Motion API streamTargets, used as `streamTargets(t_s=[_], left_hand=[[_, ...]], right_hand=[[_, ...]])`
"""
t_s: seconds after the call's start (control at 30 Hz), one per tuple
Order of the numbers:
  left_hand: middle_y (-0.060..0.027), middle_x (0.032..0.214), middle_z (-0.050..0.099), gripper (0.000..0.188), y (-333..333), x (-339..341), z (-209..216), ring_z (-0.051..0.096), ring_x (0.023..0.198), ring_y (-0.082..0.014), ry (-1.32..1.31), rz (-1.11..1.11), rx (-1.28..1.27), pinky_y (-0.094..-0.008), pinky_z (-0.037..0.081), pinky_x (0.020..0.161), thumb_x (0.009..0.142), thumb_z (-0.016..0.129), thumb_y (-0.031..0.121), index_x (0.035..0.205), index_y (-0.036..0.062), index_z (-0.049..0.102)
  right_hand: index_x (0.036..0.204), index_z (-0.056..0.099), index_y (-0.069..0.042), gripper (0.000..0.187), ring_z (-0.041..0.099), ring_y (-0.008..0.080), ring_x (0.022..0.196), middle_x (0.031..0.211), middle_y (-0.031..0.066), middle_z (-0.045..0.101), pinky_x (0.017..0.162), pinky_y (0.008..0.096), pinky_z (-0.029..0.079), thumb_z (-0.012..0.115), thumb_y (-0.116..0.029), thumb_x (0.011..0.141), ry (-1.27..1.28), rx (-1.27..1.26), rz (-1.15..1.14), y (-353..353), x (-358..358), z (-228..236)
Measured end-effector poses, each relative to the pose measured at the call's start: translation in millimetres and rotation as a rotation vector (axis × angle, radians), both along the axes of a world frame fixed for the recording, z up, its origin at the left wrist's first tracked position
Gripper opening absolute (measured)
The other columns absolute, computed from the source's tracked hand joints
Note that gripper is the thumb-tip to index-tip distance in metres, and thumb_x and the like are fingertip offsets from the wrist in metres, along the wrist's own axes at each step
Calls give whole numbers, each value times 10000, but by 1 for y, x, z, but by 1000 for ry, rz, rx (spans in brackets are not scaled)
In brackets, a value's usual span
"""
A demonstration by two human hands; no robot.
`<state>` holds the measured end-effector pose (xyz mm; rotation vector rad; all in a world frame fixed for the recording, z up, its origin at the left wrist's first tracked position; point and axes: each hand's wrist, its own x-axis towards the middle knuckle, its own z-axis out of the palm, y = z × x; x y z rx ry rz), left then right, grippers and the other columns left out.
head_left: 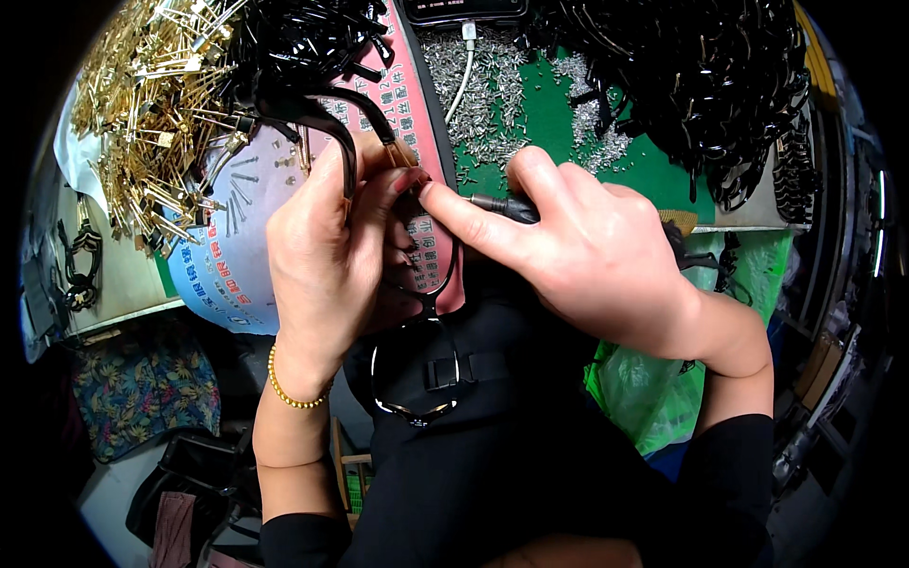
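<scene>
My left hand [327, 251] grips a black eyeglass frame [417, 379] near its hinge; the two lens rims hang down over my lap, and a black temple arm [312, 114] sticks up and left from my fingers. My right hand [592, 251] is closed around a dark screwdriver-like tool [502, 205], its index finger stretched out so the tip meets the frame's hinge beside my left thumb. The tool's tip is hidden between the fingers.
A heap of gold metal hinge parts [156, 104] lies at the upper left, small silver screws [488, 95] are scattered on a green mat, and a pile of black frames [701, 85] fills the upper right. A green plastic bag [644, 388] hangs at right.
</scene>
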<state>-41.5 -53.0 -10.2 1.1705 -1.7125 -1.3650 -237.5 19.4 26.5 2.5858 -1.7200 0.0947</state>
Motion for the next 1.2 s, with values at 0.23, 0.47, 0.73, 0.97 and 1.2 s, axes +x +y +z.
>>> streamTargets(t_s=[0.23,0.47,0.73,0.97,1.2], left_hand=[[-32,871,685,103,0,1,2,589,610,-39,-23,-31,29,-190,472,515,992,572,-23,1079,-4,622],[-56,933,731,124,-12,-2,-4,660,673,-71,206,60,70,-208,523,546,983,592,-28,1101,-16,628],[-135,1154,715,347,-44,-15,5,493,520,-12,190,368,-402,-172,395,444,1065,530,158,1359,-25,544],[-142,1048,626,322,-8,28,0,384,492,-39,589,378,151,-182,307,369,1109,408,212,1256,-56,509],[-152,1136,654,174,24,47,-15,630,959,-220,45,472,-322,-366,501,951,1030,544,30,1153,-74,612]], right_hand=[[1279,630,-197,479,563,121,665,907,1,543,548,254,491,650,-420,856,36,-69,62,-16,-6,-7],[1200,586,-143,374,633,254,730,932,65,544,586,352,517,695,-77,849,-178,92,-86,-12,-14,12],[1354,610,-296,514,600,225,656,888,60,491,515,353,496,685,-118,877,-135,269,-228,21,-33,21],[1287,665,-290,450,588,217,637,871,61,483,513,340,486,677,-120,871,-133,232,-215,21,-36,15],[1278,672,-289,447,587,219,624,851,61,491,518,341,485,677,-119,864,-136,259,-169,17,-36,13]])
